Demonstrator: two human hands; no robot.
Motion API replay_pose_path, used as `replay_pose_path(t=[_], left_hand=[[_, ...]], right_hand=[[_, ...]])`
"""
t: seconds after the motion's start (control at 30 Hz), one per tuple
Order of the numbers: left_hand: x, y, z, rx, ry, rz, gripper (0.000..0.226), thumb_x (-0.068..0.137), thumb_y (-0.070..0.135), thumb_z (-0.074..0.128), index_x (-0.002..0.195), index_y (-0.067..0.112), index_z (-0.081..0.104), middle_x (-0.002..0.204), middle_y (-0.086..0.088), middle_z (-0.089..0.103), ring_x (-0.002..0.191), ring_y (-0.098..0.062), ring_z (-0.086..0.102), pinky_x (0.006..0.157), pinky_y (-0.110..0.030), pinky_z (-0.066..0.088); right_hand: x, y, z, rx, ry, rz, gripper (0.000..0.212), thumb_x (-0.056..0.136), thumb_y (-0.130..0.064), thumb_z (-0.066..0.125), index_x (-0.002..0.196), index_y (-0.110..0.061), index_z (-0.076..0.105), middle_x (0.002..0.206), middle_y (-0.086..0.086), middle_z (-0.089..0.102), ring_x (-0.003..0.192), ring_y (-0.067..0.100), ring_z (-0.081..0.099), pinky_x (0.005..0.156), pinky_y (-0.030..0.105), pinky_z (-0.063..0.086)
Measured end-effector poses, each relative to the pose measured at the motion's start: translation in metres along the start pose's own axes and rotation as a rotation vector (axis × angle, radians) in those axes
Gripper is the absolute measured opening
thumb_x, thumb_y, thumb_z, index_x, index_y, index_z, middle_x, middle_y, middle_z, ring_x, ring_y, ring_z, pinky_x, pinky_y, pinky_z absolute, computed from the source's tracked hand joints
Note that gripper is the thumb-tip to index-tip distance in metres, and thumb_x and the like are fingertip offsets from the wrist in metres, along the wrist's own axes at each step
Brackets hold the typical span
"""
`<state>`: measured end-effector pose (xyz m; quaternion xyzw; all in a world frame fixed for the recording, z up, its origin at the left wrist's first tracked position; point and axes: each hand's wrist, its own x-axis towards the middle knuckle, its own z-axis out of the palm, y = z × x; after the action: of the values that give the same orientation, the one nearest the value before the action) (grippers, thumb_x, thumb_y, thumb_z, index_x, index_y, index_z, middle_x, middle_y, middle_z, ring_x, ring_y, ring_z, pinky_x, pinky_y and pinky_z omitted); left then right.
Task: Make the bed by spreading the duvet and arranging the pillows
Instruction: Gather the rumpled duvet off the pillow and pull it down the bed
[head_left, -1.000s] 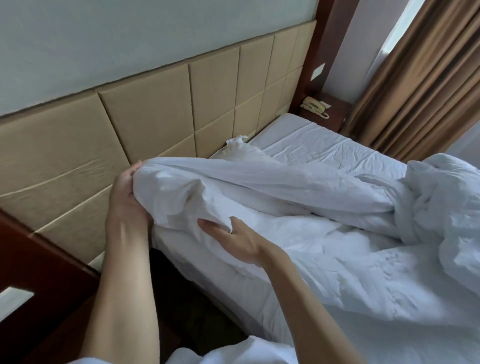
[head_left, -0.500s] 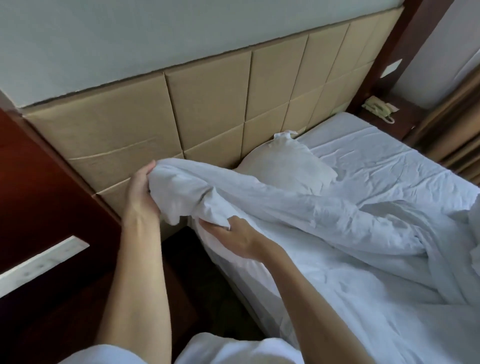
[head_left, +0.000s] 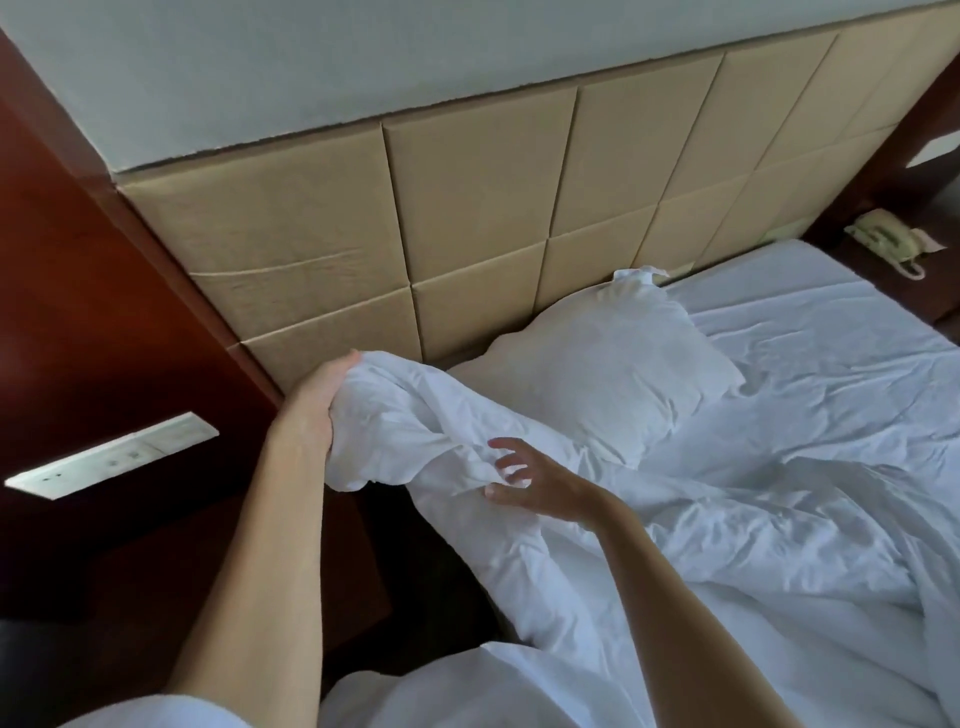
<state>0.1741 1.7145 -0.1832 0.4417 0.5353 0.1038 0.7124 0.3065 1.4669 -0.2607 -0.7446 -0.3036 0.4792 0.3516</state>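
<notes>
The left hand (head_left: 324, 395) had its grip clenched round a bunched corner of the white duvet (head_left: 675, 530), held up near the padded headboard (head_left: 467, 208) at the bed's edge. The right hand (head_left: 535, 480) hovered with fingers spread and released, its fingertips at the fabric. The duvet lay rumpled across the mattress; a pillow (head_left: 608, 358) leaned against the headboard just beyond. A telephone (head_left: 888, 244) sat on the far nightstand.
</notes>
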Motion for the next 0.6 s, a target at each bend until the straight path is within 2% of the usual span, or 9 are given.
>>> replay_pose_path(t=[0.17, 0.23, 0.3, 0.37, 0.43, 0.53, 0.6], left_hand=[[-0.004, 0.004, 0.015, 0.002, 0.068, -0.014, 0.050, 0.081, 0.048, 0.073, 0.110, 0.008, 0.072, 0.104, -0.013, 0.074, 0.093, -0.027, 0.071, 0.072, -0.033, 0.054], [-0.005, 0.002, 0.018, -0.004, 0.107, 0.004, 0.049, 0.079, 0.048, 0.076, 0.108, 0.009, 0.073, 0.104, -0.012, 0.075, 0.094, -0.027, 0.072, 0.081, -0.036, 0.056], [-0.005, -0.001, 0.018, 0.005, 0.144, 0.008, 0.048, 0.076, 0.048, 0.077, 0.105, 0.010, 0.075, 0.102, -0.012, 0.076, 0.093, -0.027, 0.072, 0.089, -0.040, 0.056], [-0.007, -0.002, 0.018, 0.019, 0.175, 0.006, 0.048, 0.077, 0.049, 0.077, 0.104, 0.010, 0.074, 0.100, -0.012, 0.076, 0.092, -0.027, 0.072, 0.092, -0.041, 0.055], [-0.010, -0.004, 0.020, 0.010, 0.185, 0.001, 0.051, 0.073, 0.050, 0.079, 0.104, 0.010, 0.075, 0.100, -0.012, 0.076, 0.092, -0.027, 0.072, 0.093, -0.041, 0.054], [-0.008, -0.007, 0.021, -0.002, 0.196, -0.014, 0.063, 0.061, 0.055, 0.083, 0.107, 0.012, 0.075, 0.104, -0.011, 0.076, 0.093, -0.028, 0.073, 0.091, -0.041, 0.055], [-0.007, -0.007, 0.024, 0.002, 0.204, -0.009, 0.056, 0.068, 0.053, 0.081, 0.104, 0.012, 0.075, 0.100, -0.011, 0.076, 0.090, -0.027, 0.073, 0.083, -0.038, 0.056]], right_hand=[[0.007, 0.039, -0.006, 0.067, 0.007, -0.063, 0.101, 0.052, -0.086, 0.067, 0.139, -0.041, 0.043, 0.134, -0.007, 0.052, 0.127, 0.008, 0.048, 0.105, 0.033, 0.045], [0.009, 0.057, -0.007, 0.096, 0.022, -0.049, 0.102, 0.055, -0.087, 0.064, 0.141, -0.034, 0.045, 0.135, -0.006, 0.054, 0.127, 0.008, 0.049, 0.108, 0.038, 0.044], [0.010, 0.072, -0.007, 0.064, 0.056, -0.026, 0.093, 0.061, -0.085, 0.062, 0.137, -0.032, 0.050, 0.131, -0.010, 0.056, 0.123, 0.004, 0.052, 0.109, 0.038, 0.043], [0.011, 0.085, -0.007, -0.086, 0.120, -0.002, 0.072, 0.069, -0.066, 0.065, 0.133, -0.036, 0.053, 0.126, -0.017, 0.057, 0.119, 0.002, 0.053, 0.109, 0.035, 0.040], [0.013, 0.098, -0.008, -0.358, 0.167, -0.016, 0.060, 0.074, -0.045, 0.067, 0.130, -0.036, 0.050, 0.123, -0.016, 0.055, 0.120, 0.009, 0.052, 0.104, 0.036, 0.035], [0.013, 0.116, -0.009, -0.675, 0.193, 0.097, 0.065, 0.078, -0.046, 0.071, 0.133, -0.032, 0.041, 0.126, -0.007, 0.050, 0.122, 0.018, 0.048, 0.099, 0.040, 0.033], [0.012, 0.125, -0.011, -0.775, 0.185, 0.199, 0.069, 0.081, -0.047, 0.071, 0.138, -0.030, 0.037, 0.130, -0.005, 0.047, 0.125, 0.018, 0.046, 0.103, 0.043, 0.031]])
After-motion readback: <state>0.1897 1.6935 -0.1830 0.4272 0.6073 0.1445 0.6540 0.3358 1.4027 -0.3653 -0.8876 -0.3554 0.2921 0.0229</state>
